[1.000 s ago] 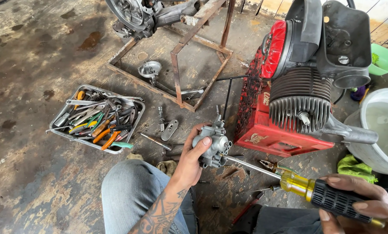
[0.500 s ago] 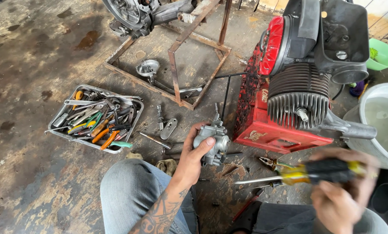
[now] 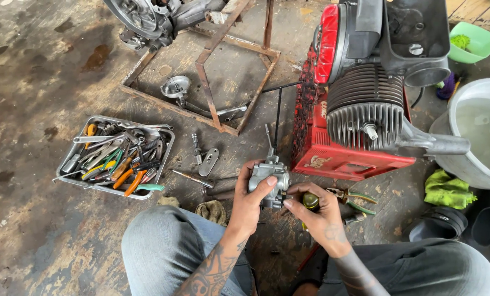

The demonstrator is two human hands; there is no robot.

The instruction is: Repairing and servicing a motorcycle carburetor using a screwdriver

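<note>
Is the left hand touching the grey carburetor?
Touching. The head view shows the left hand wrapped around the grey carburetor, thumb pressed on its side, no gap visible.

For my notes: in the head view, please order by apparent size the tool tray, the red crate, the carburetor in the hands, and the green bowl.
1. red crate
2. tool tray
3. green bowl, cut by the frame edge
4. carburetor, partly covered; close to the bowl, so unsure

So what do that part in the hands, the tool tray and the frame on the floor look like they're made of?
The small engine part, gripped by the left hand and touched by the right hand, looks like cast metal: dull silver-grey, with molded shapes. The tool tray seems thin sheet metal, with a shiny bent rim. The floor frame looks like steel bar, brown with rust.
</note>
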